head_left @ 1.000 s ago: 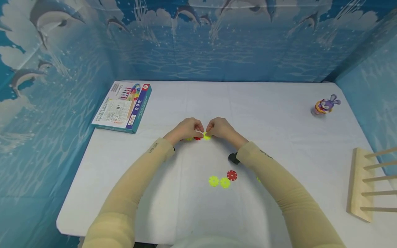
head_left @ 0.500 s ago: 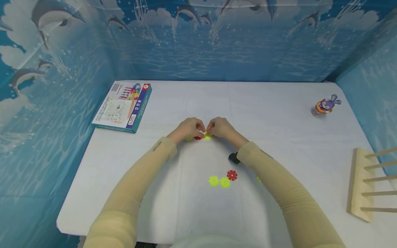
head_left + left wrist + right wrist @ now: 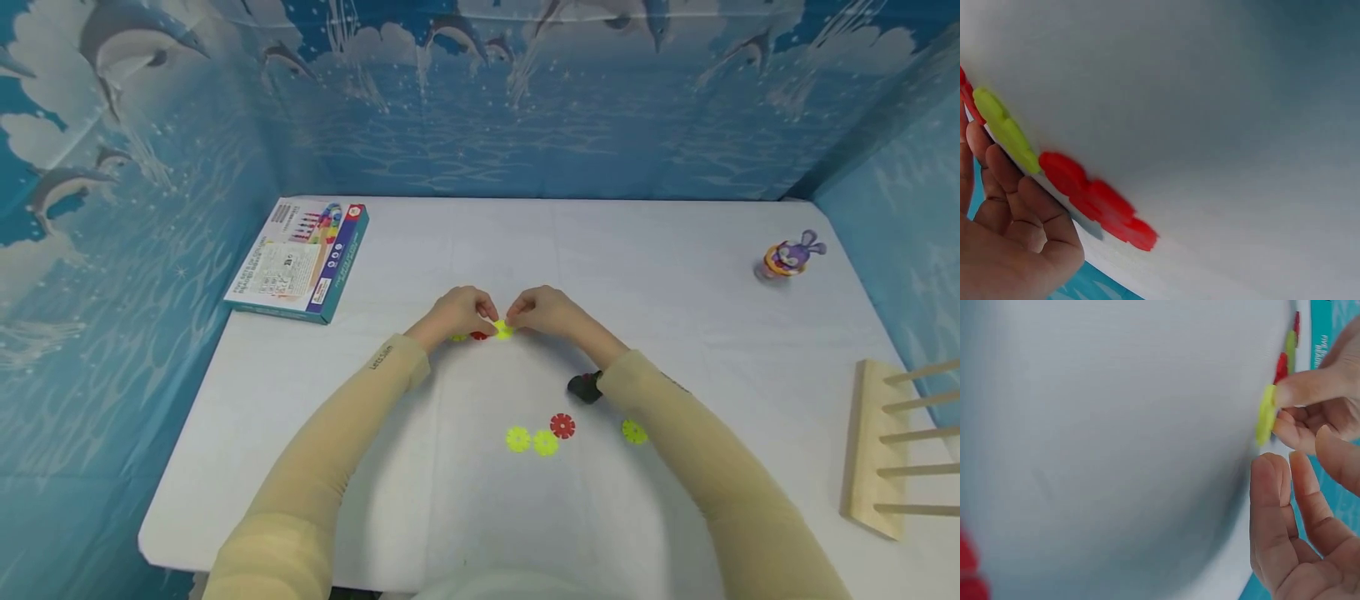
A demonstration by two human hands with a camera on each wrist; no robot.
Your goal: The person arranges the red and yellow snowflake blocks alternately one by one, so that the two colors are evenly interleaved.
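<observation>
Head view: A white table (image 3: 465,250) spans the scene, with a picture-covered box (image 3: 288,258) at its far left and 1 wooden rack (image 3: 877,450) at its right edge.
Row of discs (image 3: 1009,132): 4 notched pieces, red and yellow by turns, line up at mid-table, partly hidden by fingers; whether they interlock cannot be told.
Handling: The discs look light, thin and fairly stiff, probably smooth plastic and hard to break; the notched rim, pinched from 2 sides, seems the surest hold.
Left hand (image 3: 456,312): Reaching in from the left, it pinches the end yellow disc (image 3: 1265,419).
Right hand (image 3: 551,310): Angled inward, thumb and forefinger parted, it holds nothing, fingertips just beside that disc.
Loose pieces: 3 yellow discs (image 3: 546,442) and 1 red disc (image 3: 562,426) lie nearer the person.
</observation>
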